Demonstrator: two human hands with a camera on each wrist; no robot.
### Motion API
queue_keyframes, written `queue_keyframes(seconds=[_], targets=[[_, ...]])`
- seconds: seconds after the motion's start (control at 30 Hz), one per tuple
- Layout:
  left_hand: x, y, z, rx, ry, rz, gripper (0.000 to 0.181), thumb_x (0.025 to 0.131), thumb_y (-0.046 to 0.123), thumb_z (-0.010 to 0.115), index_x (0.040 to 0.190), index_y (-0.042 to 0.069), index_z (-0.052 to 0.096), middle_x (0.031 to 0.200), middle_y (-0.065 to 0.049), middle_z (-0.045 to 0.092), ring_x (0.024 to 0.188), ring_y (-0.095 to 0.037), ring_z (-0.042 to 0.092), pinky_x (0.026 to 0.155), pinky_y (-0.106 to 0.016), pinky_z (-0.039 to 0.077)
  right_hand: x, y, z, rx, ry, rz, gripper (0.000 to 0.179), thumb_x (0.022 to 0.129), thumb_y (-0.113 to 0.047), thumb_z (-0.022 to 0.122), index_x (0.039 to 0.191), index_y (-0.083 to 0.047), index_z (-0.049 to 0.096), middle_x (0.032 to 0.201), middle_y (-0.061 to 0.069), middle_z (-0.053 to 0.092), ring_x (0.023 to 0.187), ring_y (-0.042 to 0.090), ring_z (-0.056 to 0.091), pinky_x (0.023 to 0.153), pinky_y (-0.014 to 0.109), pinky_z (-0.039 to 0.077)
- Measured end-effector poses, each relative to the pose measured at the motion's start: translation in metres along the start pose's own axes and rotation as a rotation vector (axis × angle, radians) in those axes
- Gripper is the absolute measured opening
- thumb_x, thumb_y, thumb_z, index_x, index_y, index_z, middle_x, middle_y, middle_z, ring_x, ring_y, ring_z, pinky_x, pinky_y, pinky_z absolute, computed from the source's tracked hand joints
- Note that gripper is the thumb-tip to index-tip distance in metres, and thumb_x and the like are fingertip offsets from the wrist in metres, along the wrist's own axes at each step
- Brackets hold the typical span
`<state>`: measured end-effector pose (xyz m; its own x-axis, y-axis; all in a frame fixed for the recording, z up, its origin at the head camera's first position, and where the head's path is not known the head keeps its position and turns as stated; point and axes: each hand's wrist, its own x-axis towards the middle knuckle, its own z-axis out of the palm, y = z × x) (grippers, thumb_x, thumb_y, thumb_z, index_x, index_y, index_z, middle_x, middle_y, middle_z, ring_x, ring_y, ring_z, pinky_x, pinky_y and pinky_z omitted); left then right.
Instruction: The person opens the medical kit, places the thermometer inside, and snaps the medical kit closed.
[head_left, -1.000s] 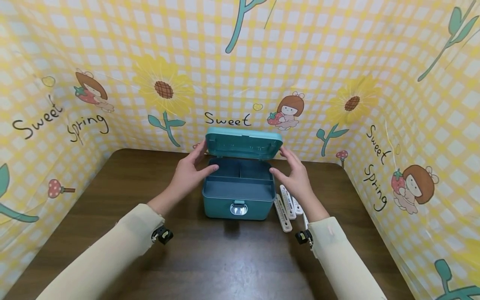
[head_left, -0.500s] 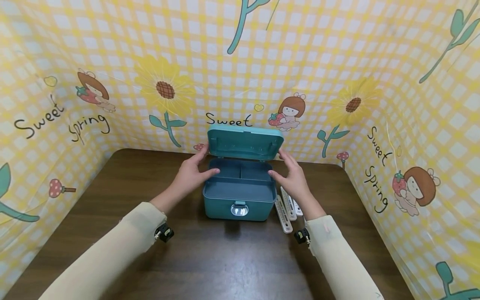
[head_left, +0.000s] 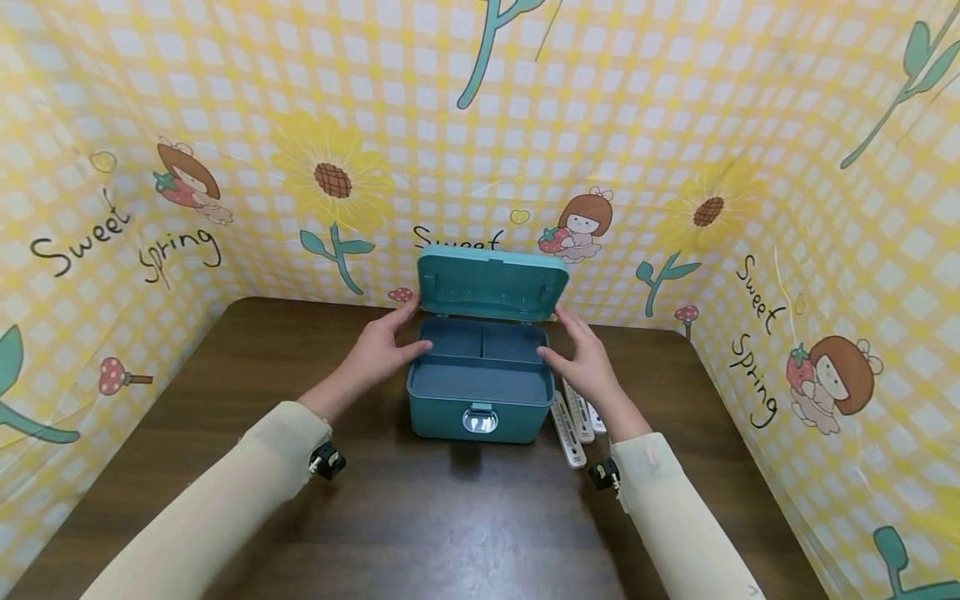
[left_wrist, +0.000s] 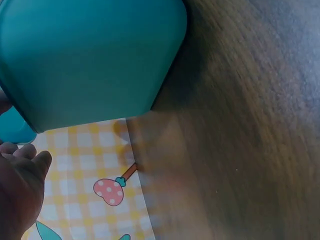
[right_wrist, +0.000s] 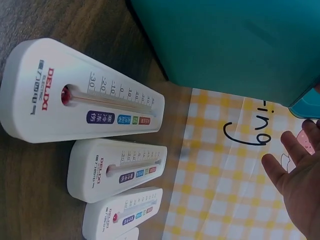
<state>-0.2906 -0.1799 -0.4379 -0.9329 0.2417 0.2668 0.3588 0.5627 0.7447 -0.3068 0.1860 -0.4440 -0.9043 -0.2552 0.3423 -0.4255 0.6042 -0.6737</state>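
A teal storage box (head_left: 446, 423) stands on the table with its lid (head_left: 491, 287) raised and leaning back. Inside sits a dark blue tray (head_left: 480, 382) with a wide front section and two smaller rear ones. At the box's left side is my left hand (head_left: 382, 346), its fingers reaching the lid's lower left corner and its thumb at the tray's rim. My right hand (head_left: 588, 358) mirrors it on the other side, fingers extended at the lid's right corner. White thermometers (right_wrist: 85, 95), several of them, lie beside the box on the right, partly hidden by my right arm in the head view.
The brown wooden table (head_left: 465, 533) is enclosed at the back and sides by a yellow checked cloth (head_left: 465, 150) printed with flowers and figures. The back cloth stands close behind the raised lid. A clear latch (head_left: 480, 421) is on the box's front.
The lid has tilted further back, showing more of its inside. Both hands have stayed at its sides, shifting only slightly. The thermometers lie as before.
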Motion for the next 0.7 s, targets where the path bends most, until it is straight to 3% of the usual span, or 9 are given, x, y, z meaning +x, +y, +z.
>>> queue_keyframes(seconds=[0.37,0.7], targets=[[0.001,-0.008,0.0,-0.057,-0.054,-0.049,0.081,0.099,0.025,0.071,0.164,0.026,0.022,0.167,-0.004,0.028,0.15,-0.033,0.036,0.117,-0.053,0.039,0.002,0.008,0.003,0.077,-0.033,-0.001,0.077,0.097,-0.031,0.073,0.162,-0.025,0.032,0.164,0.007,0.038,0.148,0.03,0.039,0.119,0.058,0.037],[0.001,-0.015,0.004,-0.163,-0.111,-0.041,0.074,0.104,0.019,0.063,0.164,0.016,0.02,0.169,-0.006,0.023,0.153,-0.031,0.029,0.123,-0.051,0.03,0.002,0.012,0.002,0.134,-0.064,0.034,0.074,0.098,-0.029,0.071,0.162,-0.023,0.033,0.164,0.006,0.038,0.148,0.029,0.039,0.118,0.057,0.037]])
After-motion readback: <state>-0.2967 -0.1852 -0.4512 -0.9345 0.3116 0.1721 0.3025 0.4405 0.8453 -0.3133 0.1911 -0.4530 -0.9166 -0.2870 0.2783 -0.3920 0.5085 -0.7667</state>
